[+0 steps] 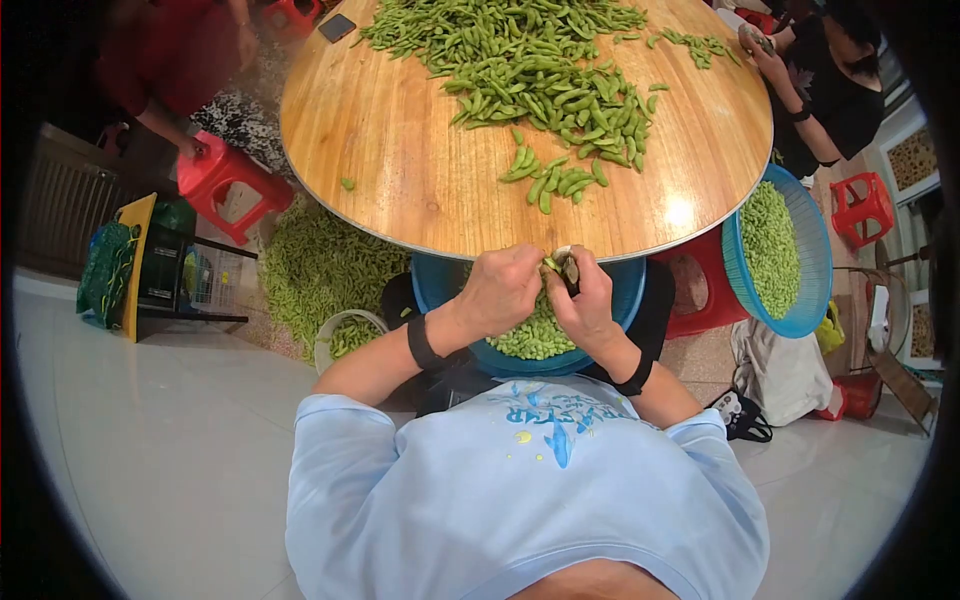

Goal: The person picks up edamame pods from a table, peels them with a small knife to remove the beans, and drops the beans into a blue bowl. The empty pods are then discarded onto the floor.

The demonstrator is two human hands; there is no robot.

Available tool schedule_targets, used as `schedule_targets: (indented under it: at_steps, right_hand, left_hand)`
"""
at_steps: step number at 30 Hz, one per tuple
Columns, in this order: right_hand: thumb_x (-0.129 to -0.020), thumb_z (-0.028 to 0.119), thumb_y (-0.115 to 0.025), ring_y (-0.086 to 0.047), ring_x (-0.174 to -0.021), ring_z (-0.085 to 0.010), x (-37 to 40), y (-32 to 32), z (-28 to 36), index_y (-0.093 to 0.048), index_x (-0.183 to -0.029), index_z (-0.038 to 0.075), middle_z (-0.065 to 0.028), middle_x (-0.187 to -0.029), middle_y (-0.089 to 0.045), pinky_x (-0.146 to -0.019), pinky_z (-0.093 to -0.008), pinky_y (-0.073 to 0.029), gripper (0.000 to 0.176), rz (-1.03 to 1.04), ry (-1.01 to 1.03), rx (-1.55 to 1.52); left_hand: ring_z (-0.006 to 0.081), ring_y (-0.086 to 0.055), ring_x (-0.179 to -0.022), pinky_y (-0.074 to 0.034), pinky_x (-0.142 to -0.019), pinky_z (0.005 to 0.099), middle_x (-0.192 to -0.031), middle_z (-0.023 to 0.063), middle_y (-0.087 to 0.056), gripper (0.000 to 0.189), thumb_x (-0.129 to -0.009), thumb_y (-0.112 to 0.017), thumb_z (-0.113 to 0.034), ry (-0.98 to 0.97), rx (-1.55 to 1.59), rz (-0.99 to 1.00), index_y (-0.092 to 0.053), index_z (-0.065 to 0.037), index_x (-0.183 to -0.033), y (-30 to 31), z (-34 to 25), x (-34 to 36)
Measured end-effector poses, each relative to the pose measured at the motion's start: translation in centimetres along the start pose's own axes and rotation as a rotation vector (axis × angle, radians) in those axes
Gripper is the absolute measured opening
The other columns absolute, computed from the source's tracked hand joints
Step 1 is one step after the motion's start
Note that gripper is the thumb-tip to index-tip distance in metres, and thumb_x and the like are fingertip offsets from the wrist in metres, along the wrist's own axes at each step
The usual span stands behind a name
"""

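Note:
Above a blue basket in my lap, both my hands are close together near the table's front edge. My left hand is closed, its fingertips pinching one end of a green soybean pod. The other end is pinched in my right hand, which is also closed. Something dark covers the right thumb area; its kind is hard to make out. Below my hands, shelled green soybeans fill part of the basket. A pile of unshelled soybean pods spreads over the round wooden table.
A phone lies at the table's far left. On the right stands another blue basket of shelled beans. Pods or husks heap on the floor left, beside a white bucket. One person sits right; another holds a red stool.

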State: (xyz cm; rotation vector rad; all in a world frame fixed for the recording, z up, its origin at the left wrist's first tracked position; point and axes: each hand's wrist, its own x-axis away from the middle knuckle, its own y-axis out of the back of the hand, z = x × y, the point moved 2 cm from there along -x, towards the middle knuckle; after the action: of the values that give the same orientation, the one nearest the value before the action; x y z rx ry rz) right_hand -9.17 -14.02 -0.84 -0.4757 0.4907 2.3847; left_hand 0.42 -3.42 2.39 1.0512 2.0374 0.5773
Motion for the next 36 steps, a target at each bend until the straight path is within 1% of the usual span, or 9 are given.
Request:
schedule_targets:
  at_steps: [4, 6, 20, 23, 26, 28, 32, 33, 36]
  right_hand:
    - [-0.079, 0.001, -0.064, -0.050, -0.056, -0.0137, -0.3, 1.0, 0.1, -0.053, -0.089, 0.000, -0.0060, -0.064, -0.049, -0.052, -0.0282, -0.040, 0.015, 0.079, -0.187, -0.037]
    - [-0.080, 0.004, -0.064, -0.048, -0.057, -0.0081, -0.8, 1.2, -0.2, -0.053, -0.086, 0.000, -0.0007, -0.061, -0.049, -0.051, -0.0253, -0.039, 0.013, 0.191, -0.513, -0.376]
    - [-0.081, 0.001, -0.058, -0.055, -0.060, -0.0096, -1.8, 1.6, 1.5, -0.055, -0.088, -0.001, -0.0045, -0.069, -0.058, -0.055, -0.0281, -0.044, 0.008, 0.421, -0.458, -0.391]
    - [-0.078, 0.005, -0.067, -0.058, -0.061, -0.0267, -0.6, 1.5, 0.0, -0.058, -0.092, 0.000, -0.0150, -0.068, -0.054, -0.057, -0.0329, -0.045, 0.017, 0.481, -0.059, 0.001]
    - [-0.078, 0.007, -0.068, -0.058, -0.065, -0.0308, 0.4, 0.9, 0.2, -0.058, -0.088, 0.001, -0.0155, -0.072, -0.056, -0.059, -0.0358, -0.046, 0.015, 0.504, -0.111, -0.011]
    - [-0.078, 0.009, -0.069, -0.060, -0.070, -0.0311, 0.5, 1.2, -1.0, -0.058, -0.085, 0.002, -0.0162, -0.077, -0.059, -0.061, -0.0381, -0.047, 0.015, 0.460, 0.029, 0.100]
    - [-0.077, 0.014, -0.072, -0.060, -0.070, -0.0321, 1.0, 2.0, -1.7, -0.059, -0.084, 0.001, -0.0157, -0.080, -0.061, -0.062, -0.0381, -0.047, 0.020, 0.368, 0.149, 0.081]
    - [-0.081, 0.014, -0.069, -0.060, -0.068, -0.0282, 0.8, 2.1, -1.2, -0.058, -0.085, 0.000, -0.0140, -0.079, -0.061, -0.060, -0.0358, -0.047, 0.019, 0.411, 0.001, 0.067]
    - [-0.088, 0.015, -0.061, -0.058, -0.064, -0.0193, 0.6, 1.7, -0.4, -0.056, -0.092, 0.000, -0.0092, -0.078, -0.060, -0.056, -0.0300, -0.046, 0.016, 0.423, -0.325, -0.189]
  left_hand:
    - [0.0353, -0.055, -0.058, -0.045, -0.052, 0.0419, -0.064, 0.0170, -0.049, 0.007, -0.074, -0.056, 0.001, -0.134, -0.188, -0.017, -0.050, 0.000, -0.077, 0.0, -0.6, -0.3]
    - [0.0345, -0.055, -0.058, -0.045, -0.051, 0.0410, -0.064, 0.0163, -0.049, 0.008, -0.073, -0.057, 0.002, -0.141, -0.217, -0.008, -0.049, 0.000, -0.076, 0.2, -0.8, -0.2]
    - [0.0350, -0.059, -0.066, -0.048, -0.056, 0.0420, -0.071, 0.0180, -0.056, 0.018, -0.072, -0.057, 0.003, -0.112, -0.134, 0.030, -0.053, 0.002, -0.090, 3.2, -1.6, 2.0]
    - [0.0340, -0.062, -0.068, -0.050, -0.059, 0.0422, -0.070, 0.0169, -0.060, 0.008, -0.072, -0.057, -0.002, 0.078, -0.429, 0.344, -0.054, -0.001, -0.079, 6.6, -1.4, 3.6]
    - [0.0325, -0.065, -0.070, -0.052, -0.062, 0.0422, -0.072, 0.0172, -0.064, 0.004, -0.070, -0.057, -0.005, 0.102, -0.524, 0.484, -0.058, -0.003, -0.073, 9.2, -0.8, 4.1]
    - [0.0327, -0.065, -0.069, -0.051, -0.061, 0.0426, -0.072, 0.0174, -0.063, 0.005, -0.070, -0.058, -0.006, 0.239, -0.706, 0.853, -0.060, -0.002, -0.072, 10.3, 0.1, 4.3]
    - [0.0347, -0.064, -0.069, -0.051, -0.060, 0.0442, -0.073, 0.0187, -0.061, 0.006, -0.071, -0.058, -0.005, -0.013, -0.696, 0.527, -0.063, 0.000, -0.071, 10.5, 2.1, 3.2]
    - [0.0362, -0.063, -0.074, -0.051, -0.062, 0.0447, -0.078, 0.0196, -0.060, 0.004, -0.073, -0.058, -0.004, 0.151, -0.610, 0.560, -0.061, -0.001, -0.075, 9.3, 1.2, 0.9]
    - [0.0382, -0.061, -0.080, -0.050, -0.067, 0.0459, -0.084, 0.0204, -0.060, 0.013, -0.085, -0.058, -0.014, 0.084, -0.372, 0.191, -0.059, -0.001, -0.087, 5.0, 2.8, -3.7]
